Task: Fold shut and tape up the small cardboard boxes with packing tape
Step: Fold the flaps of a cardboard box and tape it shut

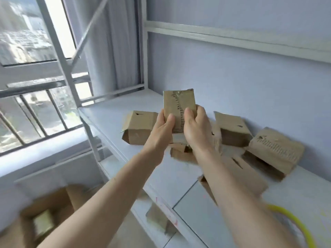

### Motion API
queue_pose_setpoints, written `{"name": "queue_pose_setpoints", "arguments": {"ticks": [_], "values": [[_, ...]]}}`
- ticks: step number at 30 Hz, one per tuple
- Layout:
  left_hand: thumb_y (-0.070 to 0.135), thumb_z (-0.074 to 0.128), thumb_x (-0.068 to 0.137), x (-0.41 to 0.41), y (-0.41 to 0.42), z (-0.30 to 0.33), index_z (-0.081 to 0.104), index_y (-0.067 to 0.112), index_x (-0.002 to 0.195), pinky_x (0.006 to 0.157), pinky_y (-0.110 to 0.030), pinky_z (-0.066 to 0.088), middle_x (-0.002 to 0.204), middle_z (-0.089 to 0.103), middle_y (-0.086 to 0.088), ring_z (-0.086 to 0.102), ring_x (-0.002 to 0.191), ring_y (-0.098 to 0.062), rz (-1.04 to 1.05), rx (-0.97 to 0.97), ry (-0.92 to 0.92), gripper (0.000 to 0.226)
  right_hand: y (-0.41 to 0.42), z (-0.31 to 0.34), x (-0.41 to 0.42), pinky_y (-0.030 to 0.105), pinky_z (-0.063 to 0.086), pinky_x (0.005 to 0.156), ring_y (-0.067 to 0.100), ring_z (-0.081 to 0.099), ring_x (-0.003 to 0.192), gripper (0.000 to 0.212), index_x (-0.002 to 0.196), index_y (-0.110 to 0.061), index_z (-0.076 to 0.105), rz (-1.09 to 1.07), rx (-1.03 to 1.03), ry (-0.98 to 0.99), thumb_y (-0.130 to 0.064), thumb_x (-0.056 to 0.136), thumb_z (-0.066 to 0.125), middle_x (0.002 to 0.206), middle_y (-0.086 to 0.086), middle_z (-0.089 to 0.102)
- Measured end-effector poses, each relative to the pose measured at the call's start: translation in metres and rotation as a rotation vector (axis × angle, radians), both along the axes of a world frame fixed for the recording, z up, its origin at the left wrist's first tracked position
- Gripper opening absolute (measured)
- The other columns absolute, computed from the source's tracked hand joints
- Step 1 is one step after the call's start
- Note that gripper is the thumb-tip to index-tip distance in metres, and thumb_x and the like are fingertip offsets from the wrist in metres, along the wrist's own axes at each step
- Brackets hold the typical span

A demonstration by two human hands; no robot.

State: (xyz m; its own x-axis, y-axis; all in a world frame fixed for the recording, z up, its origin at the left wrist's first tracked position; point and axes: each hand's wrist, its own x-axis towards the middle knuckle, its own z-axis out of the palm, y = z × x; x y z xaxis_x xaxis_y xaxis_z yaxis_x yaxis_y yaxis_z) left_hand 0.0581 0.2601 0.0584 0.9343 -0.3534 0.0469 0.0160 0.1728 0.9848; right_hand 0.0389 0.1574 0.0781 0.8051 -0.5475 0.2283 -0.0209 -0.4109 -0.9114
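Both hands, the left hand (163,125) and the right hand (194,125), gripped 1 taped box (179,104) upright above the shelf (179,174), probably to check its seam, while other boxes (138,129) lay waiting below.

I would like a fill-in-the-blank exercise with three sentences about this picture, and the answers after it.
1. The held box is gripped by ____ hands, the left hand and the right hand.
2. A strip of ____ runs down the middle of the held box.
3. The other boxes, such as the left box, lie on a ____ shelf.

Answers: both; tape; white
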Motion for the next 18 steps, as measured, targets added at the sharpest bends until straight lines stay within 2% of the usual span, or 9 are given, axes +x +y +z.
{"name": "queue_pose_setpoints", "arguments": {"ticks": [2,4,6,9,12,15,18], "values": [[0.029,0.036,0.108,0.022,0.055,-0.004,0.053,0.027,0.132,0.095,-0.034,0.048,0.12,0.068,0.001,0.062,0.107,-0.015,0.1,0.018,-0.01,0.029,0.055,-0.004,0.031,0.038,0.043,0.093,0.027,0.054,0.111,0.027,0.114,-0.014,0.055,0.086,0.012,0.004,-0.034,0.102,0.041,0.115,0.007,0.063],[0.028,0.036,0.109,0.04,0.11,-0.011,0.05,0.026,0.135,0.089,-0.027,0.049,0.12,0.067,0.001,0.062,0.101,-0.012,0.18,0.037,-0.006,0.029,0.11,-0.012,0.059,0.043,0.045,0.096,0.029,0.055,0.111,0.026,0.11,-0.013,0.054,0.16,0.004,0.003,-0.035,0.102,0.042,0.115,0.008,0.063],[0.029,0.035,0.109,0.058,0.162,-0.019,0.048,0.027,0.137,0.089,-0.028,0.05,0.115,0.069,0.004,0.064,0.1,-0.012,0.245,0.043,0.003,0.03,0.162,-0.019,0.082,0.046,0.045,0.096,0.03,0.056,0.11,0.024,0.108,-0.013,0.052,0.227,0.003,0.014,-0.035,0.102,0.042,0.115,0.009,0.063],[0.026,0.036,0.109,0.076,0.232,-0.031,0.048,0.026,0.137,0.089,-0.028,0.054,0.112,0.069,0.005,0.066,0.096,-0.008,0.347,0.028,0.024,0.03,0.234,-0.034,0.11,0.05,0.049,0.093,0.029,0.058,0.107,0.029,0.115,-0.014,0.053,0.356,0.005,0.058,-0.037,0.103,0.041,0.115,0.009,0.062],[0.02,0.036,0.109,0.087,0.29,-0.049,0.047,0.018,0.137,0.065,-0.016,0.051,0.107,0.068,0.002,0.066,0.079,0.001,0.424,0.021,0.036,0.03,0.291,-0.053,0.133,0.052,0.05,0.093,0.027,0.059,0.106,0.029,0.117,-0.017,0.054,0.453,-0.001,0.078,-0.039,0.103,0.041,0.116,0.006,0.062],[0.021,0.042,0.108,0.104,0.348,-0.072,0.046,0.016,0.14,0.063,-0.016,0.051,0.113,0.069,-0.001,0.068,0.082,-0.001,0.529,0.037,0.081,0.033,0.347,-0.075,0.159,0.05,0.05,0.096,0.027,0.06,0.108,0.032,0.123,-0.015,0.054,0.558,-0.01,0.135,-0.038,0.104,0.041,0.119,0.006,0.064],[0.021,0.048,0.106,0.124,0.403,-0.098,0.045,0.016,0.14,0.067,-0.017,0.053,0.118,0.069,-0.001,0.07,0.089,-0.004,0.643,0.019,0.147,0.034,0.398,-0.103,0.187,0.048,0.05,0.096,0.027,0.06,0.112,0.041,0.137,-0.016,0.044,0.669,-0.006,0.226,-0.042,0.105,0.04,0.126,0.006,0.063]]}}
